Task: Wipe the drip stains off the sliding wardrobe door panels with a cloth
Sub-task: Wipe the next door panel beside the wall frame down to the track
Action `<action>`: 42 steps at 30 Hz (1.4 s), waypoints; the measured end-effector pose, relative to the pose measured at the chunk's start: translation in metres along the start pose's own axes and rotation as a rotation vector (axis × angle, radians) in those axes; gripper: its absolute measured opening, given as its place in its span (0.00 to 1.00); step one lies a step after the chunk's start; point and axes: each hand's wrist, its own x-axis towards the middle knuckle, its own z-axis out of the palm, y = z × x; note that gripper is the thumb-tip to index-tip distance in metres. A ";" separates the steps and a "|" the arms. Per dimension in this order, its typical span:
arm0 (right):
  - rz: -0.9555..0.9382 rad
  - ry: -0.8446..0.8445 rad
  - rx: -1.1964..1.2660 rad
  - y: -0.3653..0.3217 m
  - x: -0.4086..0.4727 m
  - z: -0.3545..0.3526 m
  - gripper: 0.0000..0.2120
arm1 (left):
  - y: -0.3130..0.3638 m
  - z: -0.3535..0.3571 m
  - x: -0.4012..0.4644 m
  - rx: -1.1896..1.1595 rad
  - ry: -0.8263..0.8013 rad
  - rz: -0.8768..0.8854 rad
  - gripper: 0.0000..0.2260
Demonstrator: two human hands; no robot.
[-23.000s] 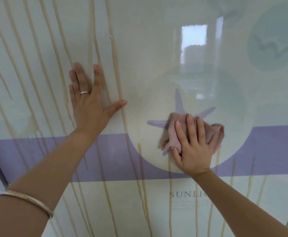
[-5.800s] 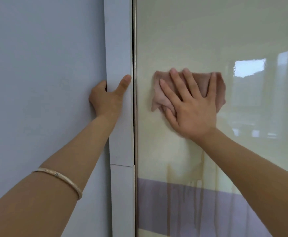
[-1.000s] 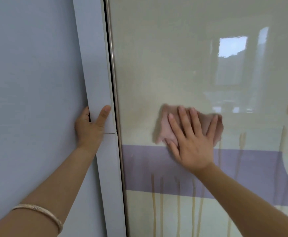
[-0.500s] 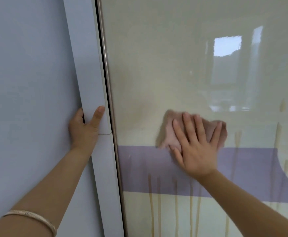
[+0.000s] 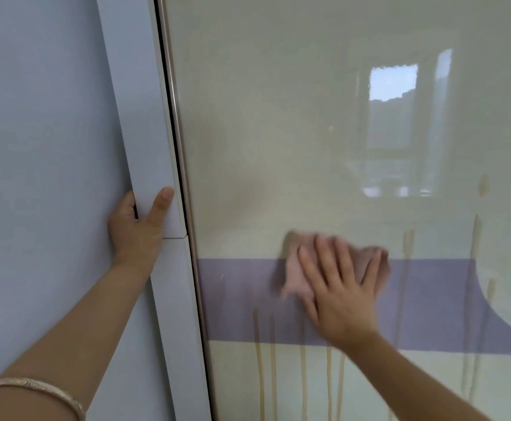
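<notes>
We are mid-wipe on the glossy door panel [image 5: 278, 132], our right hand [image 5: 339, 296] flat with fingers spread, pressing the pink cloth [image 5: 296, 275] against the purple band [image 5: 236, 299]. Our left hand [image 5: 135, 229] steadies us, its grip curled round the edge of the white frame post [image 5: 145, 147], thumb on the front. The cloth looks soft, bunched and blurred. Above it the panel looks clean; tan drip stains [image 5: 258, 360] run down below and to the right. Next, we judge, comes firm downward strokes over those streaks.
</notes>
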 end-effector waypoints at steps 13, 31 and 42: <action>0.209 0.033 -0.018 0.022 0.004 -0.004 0.30 | 0.001 -0.001 -0.002 0.001 -0.019 0.001 0.19; 0.031 -0.037 -0.038 0.034 -0.011 -0.011 0.30 | -0.001 0.000 0.000 -0.006 0.014 -0.004 0.14; -0.028 -0.111 -0.049 0.024 -0.009 -0.009 0.31 | -0.002 0.000 0.001 -0.008 0.005 0.003 0.17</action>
